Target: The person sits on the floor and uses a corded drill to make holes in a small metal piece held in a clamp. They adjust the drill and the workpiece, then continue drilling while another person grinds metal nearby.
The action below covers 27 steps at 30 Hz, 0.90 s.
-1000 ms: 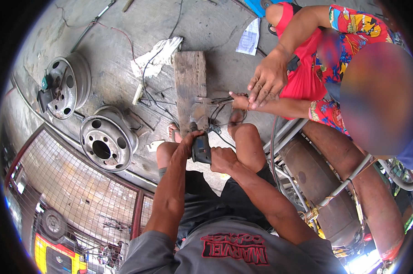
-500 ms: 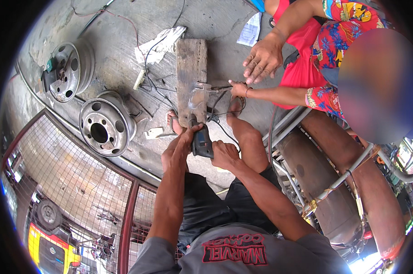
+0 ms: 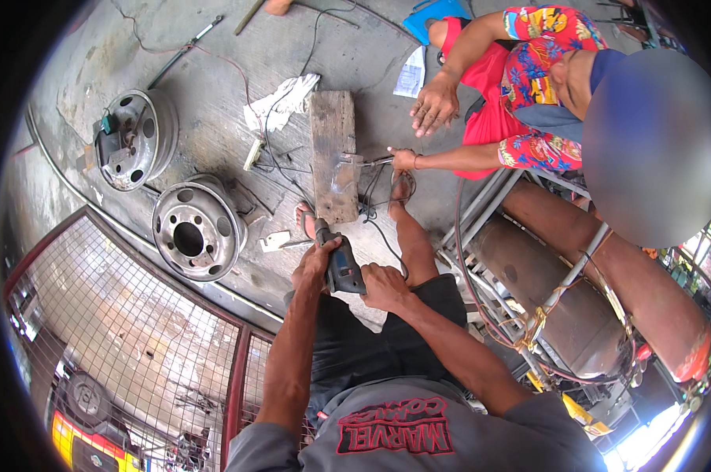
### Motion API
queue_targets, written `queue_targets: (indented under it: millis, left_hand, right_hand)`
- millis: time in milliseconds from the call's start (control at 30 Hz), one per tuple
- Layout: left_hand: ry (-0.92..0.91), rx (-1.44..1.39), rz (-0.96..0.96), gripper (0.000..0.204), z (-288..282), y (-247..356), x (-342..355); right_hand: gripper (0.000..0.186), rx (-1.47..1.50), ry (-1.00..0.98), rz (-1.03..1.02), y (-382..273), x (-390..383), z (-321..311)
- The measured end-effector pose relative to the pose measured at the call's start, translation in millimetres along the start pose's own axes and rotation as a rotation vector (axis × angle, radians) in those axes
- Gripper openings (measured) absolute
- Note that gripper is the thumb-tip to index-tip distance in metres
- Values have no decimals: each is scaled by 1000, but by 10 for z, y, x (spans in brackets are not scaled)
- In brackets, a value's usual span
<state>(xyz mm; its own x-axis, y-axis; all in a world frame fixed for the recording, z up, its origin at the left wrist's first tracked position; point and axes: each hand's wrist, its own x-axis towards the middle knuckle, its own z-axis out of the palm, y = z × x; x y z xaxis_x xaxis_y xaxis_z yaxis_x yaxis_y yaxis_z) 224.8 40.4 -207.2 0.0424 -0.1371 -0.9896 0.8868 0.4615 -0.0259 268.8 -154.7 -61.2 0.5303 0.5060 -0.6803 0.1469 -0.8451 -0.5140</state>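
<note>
Both my hands are on a dark power drill [image 3: 343, 270]. My left hand [image 3: 314, 261] wraps its front part near the chuck. At the rear handle, my right hand [image 3: 384, 286] is closed round the grip. The drill's nose points away from me, toward the near end of a worn wooden block [image 3: 333, 126] lying on the ground. A small flat, shiny piece [image 3: 344, 178] rests on the block, its details hard to make out. A co-worker's hand [image 3: 403, 159] grips a pliers-like tool [image 3: 377, 162] reaching to that piece. The co-worker's other hand [image 3: 435, 105] is spread above.
Two steel wheel rims [image 3: 196, 228] [image 3: 138, 140] are at left, beyond a wire-mesh panel [image 3: 127, 315]. A white cloth [image 3: 283, 102] and black cables [image 3: 369, 200] lie around the block. Large gas cylinders [image 3: 540, 295] in a metal frame stand at right.
The drill has come back toward me, away from the flat piece, leaving a gap before the block. The co-worker's raised hand has shifted slightly left and down. My view has shifted a little.
</note>
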Motion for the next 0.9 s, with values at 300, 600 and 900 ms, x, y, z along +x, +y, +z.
queue_targets:
  millis: [300,600,900]
  left_hand:
    - [-81,19,-5,48,-320,149,-860]
    - [-227,24,31,50,-173,-433,-966]
    - [-160,313,142,60,575,-1136,-1027]
  right_hand:
    - [48,39,60,35,-683,-332,286]
    - [53,155,141,11,-380,-923,816]
    - [64,393,224,78,262,-1862,1180]
